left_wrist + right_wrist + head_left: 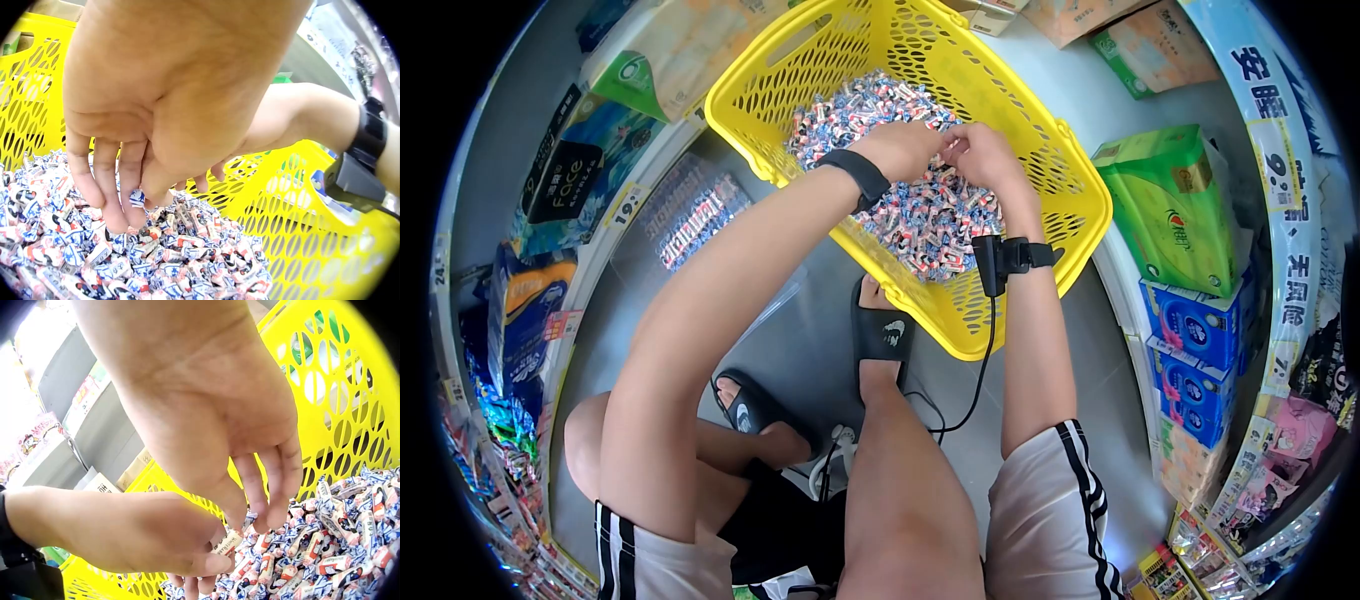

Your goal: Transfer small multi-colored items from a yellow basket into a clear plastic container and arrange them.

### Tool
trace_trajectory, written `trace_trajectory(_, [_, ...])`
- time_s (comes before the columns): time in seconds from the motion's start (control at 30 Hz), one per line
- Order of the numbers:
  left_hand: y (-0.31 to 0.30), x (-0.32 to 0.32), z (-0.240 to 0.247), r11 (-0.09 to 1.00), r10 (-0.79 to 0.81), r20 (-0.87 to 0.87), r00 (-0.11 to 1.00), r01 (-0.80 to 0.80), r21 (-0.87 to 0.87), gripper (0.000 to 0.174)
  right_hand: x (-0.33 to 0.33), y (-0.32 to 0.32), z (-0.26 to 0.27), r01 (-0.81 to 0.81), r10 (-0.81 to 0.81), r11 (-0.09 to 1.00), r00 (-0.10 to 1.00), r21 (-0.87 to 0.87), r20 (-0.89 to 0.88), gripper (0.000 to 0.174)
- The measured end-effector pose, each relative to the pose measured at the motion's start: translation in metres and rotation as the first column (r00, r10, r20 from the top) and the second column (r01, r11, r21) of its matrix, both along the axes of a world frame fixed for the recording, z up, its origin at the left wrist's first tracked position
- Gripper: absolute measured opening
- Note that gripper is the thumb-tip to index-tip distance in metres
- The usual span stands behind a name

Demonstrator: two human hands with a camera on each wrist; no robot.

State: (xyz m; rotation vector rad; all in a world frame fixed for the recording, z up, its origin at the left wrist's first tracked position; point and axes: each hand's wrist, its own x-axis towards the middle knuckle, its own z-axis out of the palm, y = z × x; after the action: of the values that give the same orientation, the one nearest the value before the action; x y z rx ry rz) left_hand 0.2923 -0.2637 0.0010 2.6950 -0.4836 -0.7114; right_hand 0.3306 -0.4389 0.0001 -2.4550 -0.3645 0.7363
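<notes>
A yellow plastic basket holds a heap of small wrapped candies with white, blue and red wrappers. My left hand is over the heap, its thumb and fingers pinching one wrapped candy. A blue-and-white wrapper end pokes out between the left fingers. Opposite it, my right hand has its thumb and curled fingers at the candy's other end. The fingertips of both hands meet close above the heap; in the head view they hide the candy.
Shelves stand on both sides, with a green tissue pack and blue packs at the right. A clear bag of similar candies lies on the floor left of the basket. My sandalled foot is at the basket's near side, and a cable hangs from the right wrist.
</notes>
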Motion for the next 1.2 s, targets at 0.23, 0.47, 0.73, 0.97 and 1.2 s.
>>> trace_trajectory(0.23, [0.003,-0.012,0.036,0.998,0.046,0.076,0.996,-0.043,-0.040,0.032,-0.010,0.003,0.026,-0.036,0.022,0.990,0.994,0.138,0.103,0.024])
trace_trajectory(0.47, [0.027,-0.055,0.076,0.966,0.081,0.264,0.961,-0.011,-0.257,0.010,-0.024,0.006,0.054,-0.049,0.034,0.962,0.998,0.267,0.060,0.018])
trace_trajectory(0.73, [0.058,-0.111,0.094,0.898,0.242,0.319,0.916,-0.088,-0.430,0.024,-0.061,0.037,0.109,-0.105,0.089,0.941,0.994,0.322,0.064,0.014])
trace_trajectory(0.97, [0.112,-0.157,0.103,0.865,0.259,0.358,0.897,-0.050,-0.500,0.021,-0.098,0.083,0.138,-0.206,0.177,0.908,0.978,0.366,0.113,0.014])
trace_trajectory(1.2, [0.179,-0.201,0.109,0.908,0.192,0.299,0.935,-0.053,-0.416,0.023,-0.134,0.146,0.146,-0.425,0.379,0.852,0.903,0.305,0.200,0.017])
